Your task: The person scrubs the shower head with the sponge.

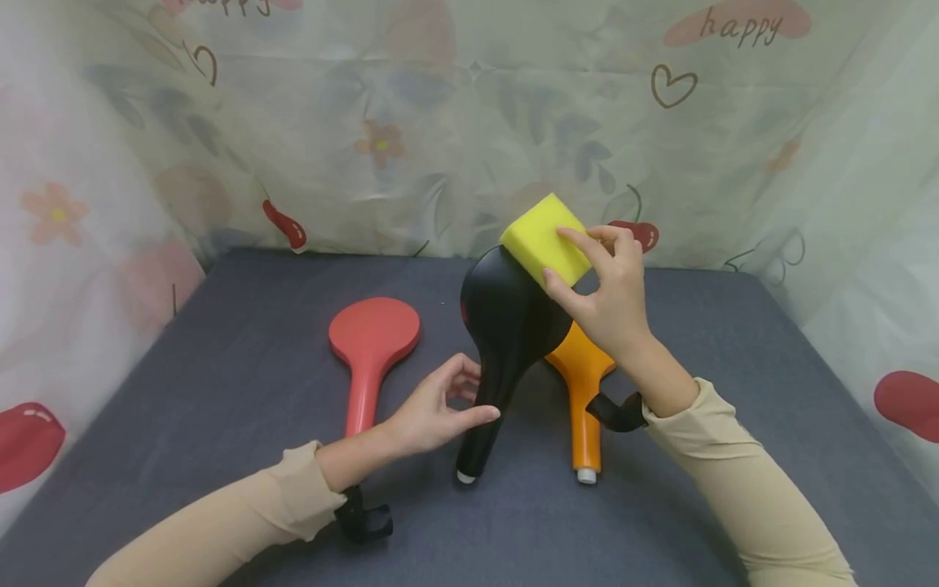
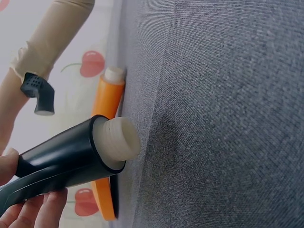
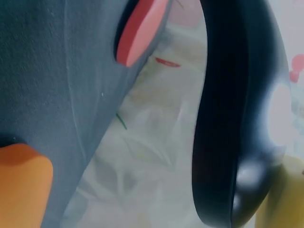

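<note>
A black shower head (image 1: 506,318) is held up off the table at a tilt. My left hand (image 1: 433,412) grips its handle between thumb and fingers. At the handle's end, a pale threaded connector (image 2: 121,138) points toward the left wrist camera. My right hand (image 1: 616,293) pinches a yellow sponge (image 1: 546,240) against the upper right of the black head. From the right wrist the sponge (image 3: 287,197) shows at the lower right, touching the black shower head (image 3: 247,109); the right fingers are out of that view.
A red shower head (image 1: 374,326) lies on the dark grey table (image 1: 235,359) to the left, its handle partly behind my left forearm. An orange shower head (image 1: 583,391) lies to the right, partly covered by the black one. A patterned curtain (image 1: 440,122) surrounds the table's back and sides.
</note>
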`<state>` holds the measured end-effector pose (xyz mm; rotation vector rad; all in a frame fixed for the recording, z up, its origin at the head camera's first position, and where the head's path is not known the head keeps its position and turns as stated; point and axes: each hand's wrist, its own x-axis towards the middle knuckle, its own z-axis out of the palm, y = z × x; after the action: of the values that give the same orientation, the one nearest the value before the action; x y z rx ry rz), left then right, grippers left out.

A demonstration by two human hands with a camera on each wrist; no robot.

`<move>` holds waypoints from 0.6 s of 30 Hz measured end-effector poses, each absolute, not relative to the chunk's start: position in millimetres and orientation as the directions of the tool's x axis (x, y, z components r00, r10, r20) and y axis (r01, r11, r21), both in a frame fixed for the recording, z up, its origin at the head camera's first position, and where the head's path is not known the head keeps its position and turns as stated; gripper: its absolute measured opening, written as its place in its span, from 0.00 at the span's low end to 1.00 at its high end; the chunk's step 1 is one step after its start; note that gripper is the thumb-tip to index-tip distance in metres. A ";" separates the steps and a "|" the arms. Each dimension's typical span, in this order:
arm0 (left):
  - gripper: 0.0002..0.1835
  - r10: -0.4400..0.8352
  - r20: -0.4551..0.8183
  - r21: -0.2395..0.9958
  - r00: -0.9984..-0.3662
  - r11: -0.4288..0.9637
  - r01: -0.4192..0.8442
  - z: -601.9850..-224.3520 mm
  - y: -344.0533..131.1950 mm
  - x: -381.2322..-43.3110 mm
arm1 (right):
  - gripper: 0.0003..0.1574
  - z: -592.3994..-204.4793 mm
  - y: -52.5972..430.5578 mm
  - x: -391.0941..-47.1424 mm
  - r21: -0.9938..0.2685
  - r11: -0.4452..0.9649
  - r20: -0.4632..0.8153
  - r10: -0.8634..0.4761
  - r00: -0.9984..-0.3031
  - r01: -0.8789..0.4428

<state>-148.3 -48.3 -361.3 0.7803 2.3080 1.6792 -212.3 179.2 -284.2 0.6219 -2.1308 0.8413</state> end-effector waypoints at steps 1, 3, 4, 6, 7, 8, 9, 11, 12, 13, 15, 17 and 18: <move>0.18 0.511 0.157 0.925 -0.845 0.224 0.307 -361.2 -48.0 -148.3 | 0.27 -283.3 179.2 -213.3 -0.383 0.667 0.778 -0.139 -0.612 -0.639; 0.18 0.512 0.161 0.924 -0.844 0.222 0.310 -361.2 -47.4 -148.1 | 0.27 -282.0 177.6 -213.8 -0.402 0.669 0.772 -0.119 -0.624 -0.625; 0.18 0.513 0.160 0.924 -0.843 0.222 0.310 -361.4 -47.3 -148.1 | 0.27 -282.4 175.9 -213.2 -0.400 0.669 0.771 -0.123 -0.625 -0.626; 0.18 0.515 0.160 0.923 -0.842 0.224 0.312 -361.7 -47.1 -148.2 | 0.28 -283.9 171.0 -210.2 -0.366 0.674 0.778 -0.157 -0.608 -0.642; 0.18 0.516 0.160 0.922 -0.842 0.226 0.313 -361.8 -47.1 -148.3 | 0.28 -285.0 168.0 -208.1 -0.342 0.673 0.783 -0.181 -0.595 -0.656; 0.18 0.516 0.159 0.921 -0.842 0.229 0.315 -361.8 -47.3 -148.5 | 0.29 -286.5 165.0 -206.0 -0.311 0.672 0.790 -0.210 -0.576 -0.672; 0.18 0.516 0.159 0.920 -0.842 0.233 0.316 -361.7 -47.4 -148.7 | 0.29 -288.0 162.1 -203.7 -0.277 0.669 0.795 -0.244 -0.555 -0.690; 0.19 0.515 0.160 0.918 -0.842 0.235 0.319 -361.6 -47.6 -149.2 | 0.29 -290.9 157.5 -199.6 -0.213 0.657 0.801 -0.306 -0.514 -0.723; 0.19 0.514 0.160 0.917 -0.843 0.238 0.319 -361.6 -47.8 -149.3 | 0.29 -292.1 156.0 -198.2 -0.191 0.652 0.802 -0.327 -0.500 -0.734; 0.19 0.512 0.159 0.917 -0.844 0.241 0.319 -361.7 -48.0 -149.4 | 0.29 -292.8 155.1 -197.5 -0.176 0.648 0.802 -0.342 -0.490 -0.741; 0.19 0.509 0.154 0.918 -0.847 0.243 0.314 -361.8 -48.5 -149.6 | 0.29 -292.6 155.4 -197.6 -0.173 0.646 0.800 -0.348 -0.489 -0.743; 0.19 0.509 0.148 0.920 -0.848 0.245 0.307 -362.2 -48.8 -149.5 | 0.29 -291.2 157.7 -199.8 -0.209 0.654 0.798 -0.316 -0.513 -0.727; 0.19 0.511 0.144 0.920 -0.848 0.247 0.305 -362.5 -48.9 -149.5 | 0.28 -290.4 159.3 -201.2 -0.231 0.662 0.796 -0.294 -0.530 -0.713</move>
<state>-149.5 -48.9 -362.5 0.7721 2.3279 1.6508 -201.2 159.3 -290.4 0.7757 -2.1197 0.7090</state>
